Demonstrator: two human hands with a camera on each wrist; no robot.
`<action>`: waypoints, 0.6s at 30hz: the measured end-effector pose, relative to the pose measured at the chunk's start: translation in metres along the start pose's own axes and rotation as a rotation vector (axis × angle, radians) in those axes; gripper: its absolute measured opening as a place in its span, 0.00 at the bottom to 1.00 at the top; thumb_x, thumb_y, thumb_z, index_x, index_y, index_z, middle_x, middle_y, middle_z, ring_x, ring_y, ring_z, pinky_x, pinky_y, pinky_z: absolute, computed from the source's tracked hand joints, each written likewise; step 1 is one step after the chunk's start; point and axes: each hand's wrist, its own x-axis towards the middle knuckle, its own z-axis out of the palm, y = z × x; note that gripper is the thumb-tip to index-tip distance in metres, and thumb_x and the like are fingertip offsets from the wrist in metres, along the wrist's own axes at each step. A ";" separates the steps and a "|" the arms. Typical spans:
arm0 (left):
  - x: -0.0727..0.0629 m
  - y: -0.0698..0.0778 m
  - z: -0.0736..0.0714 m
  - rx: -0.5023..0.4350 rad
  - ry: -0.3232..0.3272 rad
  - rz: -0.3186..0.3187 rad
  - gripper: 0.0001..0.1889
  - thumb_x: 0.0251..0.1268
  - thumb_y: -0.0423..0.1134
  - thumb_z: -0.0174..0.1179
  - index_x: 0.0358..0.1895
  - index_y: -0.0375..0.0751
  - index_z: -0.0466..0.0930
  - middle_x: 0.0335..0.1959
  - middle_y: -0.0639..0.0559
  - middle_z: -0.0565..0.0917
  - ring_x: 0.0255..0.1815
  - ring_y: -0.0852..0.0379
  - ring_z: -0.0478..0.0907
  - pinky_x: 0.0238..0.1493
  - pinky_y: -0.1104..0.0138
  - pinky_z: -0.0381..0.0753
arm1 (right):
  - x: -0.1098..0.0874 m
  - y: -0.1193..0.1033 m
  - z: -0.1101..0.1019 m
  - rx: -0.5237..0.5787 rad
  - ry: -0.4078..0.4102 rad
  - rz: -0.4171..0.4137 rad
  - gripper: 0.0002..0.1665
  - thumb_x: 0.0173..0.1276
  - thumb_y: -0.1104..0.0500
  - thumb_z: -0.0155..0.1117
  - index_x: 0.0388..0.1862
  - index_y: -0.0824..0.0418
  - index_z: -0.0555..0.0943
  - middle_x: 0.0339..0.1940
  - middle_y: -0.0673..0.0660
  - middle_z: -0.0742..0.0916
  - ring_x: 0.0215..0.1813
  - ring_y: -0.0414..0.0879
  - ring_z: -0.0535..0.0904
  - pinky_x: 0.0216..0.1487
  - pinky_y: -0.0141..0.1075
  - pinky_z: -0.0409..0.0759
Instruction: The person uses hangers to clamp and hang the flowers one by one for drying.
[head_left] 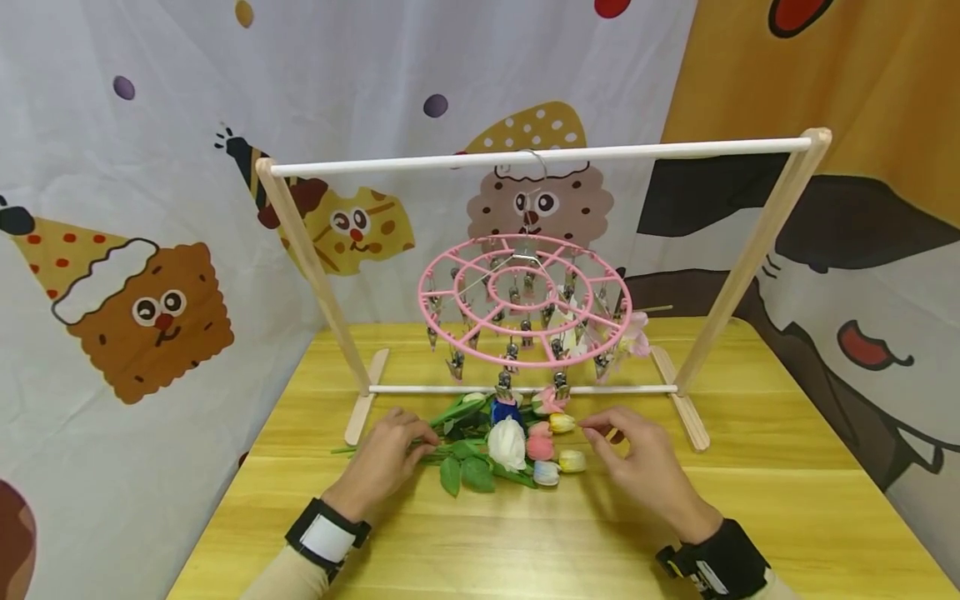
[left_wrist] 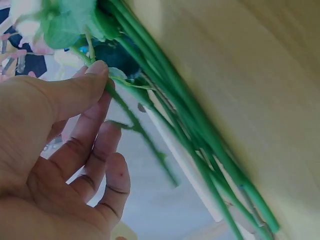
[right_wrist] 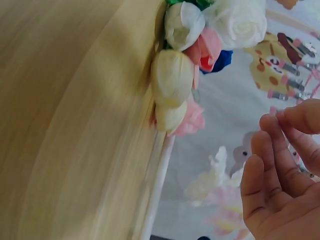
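Observation:
A bunch of artificial flowers lies on the table under the hanger: a large white rose, a pink tulip, yellow tulips, a pale blue tulip and a dark blue flower. At the stem end, my left hand pinches a thin green stem between thumb and index finger. Thicker green stems run beside it. My right hand is by the blossom end, its loosely bent fingertips close to a yellow tulip. Nothing shows between its fingers in the right wrist view.
A pink round clip hanger with several metal clips hangs from the white bar of a wooden stand. Its lowest clips overlap the flowers. Pink and white lilies lie behind it. A printed cloth covers the wall.

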 end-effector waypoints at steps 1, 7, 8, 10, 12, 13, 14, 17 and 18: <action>0.001 0.001 -0.001 0.002 0.010 0.013 0.10 0.64 0.30 0.87 0.41 0.49 0.97 0.40 0.58 0.94 0.46 0.56 0.87 0.48 0.62 0.92 | 0.001 -0.002 0.001 -0.002 0.000 -0.013 0.17 0.72 0.72 0.83 0.51 0.54 0.94 0.41 0.43 0.93 0.43 0.32 0.86 0.43 0.40 0.92; 0.004 0.011 -0.007 -0.002 0.058 0.065 0.13 0.62 0.29 0.88 0.41 0.50 0.97 0.41 0.58 0.95 0.45 0.57 0.90 0.49 0.60 0.93 | 0.007 -0.019 0.005 0.033 0.027 -0.117 0.20 0.68 0.74 0.85 0.50 0.53 0.93 0.43 0.44 0.93 0.43 0.35 0.87 0.45 0.28 0.88; 0.005 0.013 -0.008 -0.004 0.062 0.068 0.13 0.62 0.29 0.88 0.42 0.51 0.97 0.41 0.58 0.95 0.44 0.58 0.91 0.49 0.60 0.93 | 0.008 -0.022 0.005 0.043 0.033 -0.136 0.20 0.67 0.74 0.85 0.50 0.52 0.93 0.43 0.44 0.93 0.43 0.35 0.88 0.46 0.25 0.87; 0.006 0.017 -0.010 -0.008 0.066 0.068 0.13 0.62 0.29 0.88 0.42 0.51 0.97 0.41 0.58 0.95 0.43 0.59 0.92 0.47 0.60 0.92 | 0.011 -0.028 0.006 0.062 0.044 -0.170 0.22 0.67 0.74 0.85 0.50 0.51 0.93 0.44 0.44 0.93 0.43 0.36 0.88 0.47 0.23 0.86; 0.006 0.021 -0.011 -0.016 0.067 0.069 0.13 0.63 0.30 0.87 0.43 0.51 0.97 0.42 0.58 0.95 0.43 0.59 0.92 0.47 0.62 0.92 | 0.013 -0.035 0.006 0.071 0.050 -0.197 0.21 0.66 0.74 0.85 0.50 0.52 0.93 0.45 0.45 0.93 0.44 0.38 0.89 0.48 0.21 0.85; 0.006 0.023 -0.011 -0.026 0.066 0.070 0.12 0.64 0.30 0.87 0.44 0.51 0.97 0.42 0.57 0.95 0.43 0.59 0.92 0.47 0.62 0.92 | 0.014 -0.038 0.006 0.075 0.050 -0.210 0.22 0.66 0.74 0.86 0.50 0.52 0.92 0.45 0.45 0.94 0.44 0.38 0.89 0.48 0.21 0.85; 0.006 0.025 -0.012 -0.040 0.065 0.070 0.11 0.66 0.30 0.86 0.44 0.51 0.97 0.43 0.57 0.94 0.43 0.59 0.93 0.47 0.63 0.93 | 0.015 -0.041 0.006 0.080 0.047 -0.221 0.22 0.66 0.74 0.86 0.50 0.52 0.93 0.46 0.45 0.94 0.44 0.39 0.89 0.49 0.21 0.85; 0.006 0.030 -0.012 -0.080 0.074 0.077 0.10 0.69 0.29 0.84 0.45 0.49 0.96 0.43 0.56 0.93 0.43 0.59 0.92 0.48 0.66 0.95 | 0.016 -0.047 0.007 0.085 0.042 -0.235 0.21 0.66 0.74 0.86 0.51 0.54 0.93 0.48 0.46 0.94 0.46 0.40 0.90 0.51 0.21 0.86; 0.006 0.032 -0.012 -0.093 0.076 0.080 0.09 0.70 0.29 0.83 0.45 0.48 0.96 0.43 0.56 0.92 0.43 0.60 0.92 0.47 0.67 0.95 | 0.016 -0.049 0.007 0.087 0.038 -0.235 0.21 0.66 0.74 0.86 0.52 0.54 0.93 0.49 0.46 0.94 0.47 0.41 0.91 0.51 0.21 0.87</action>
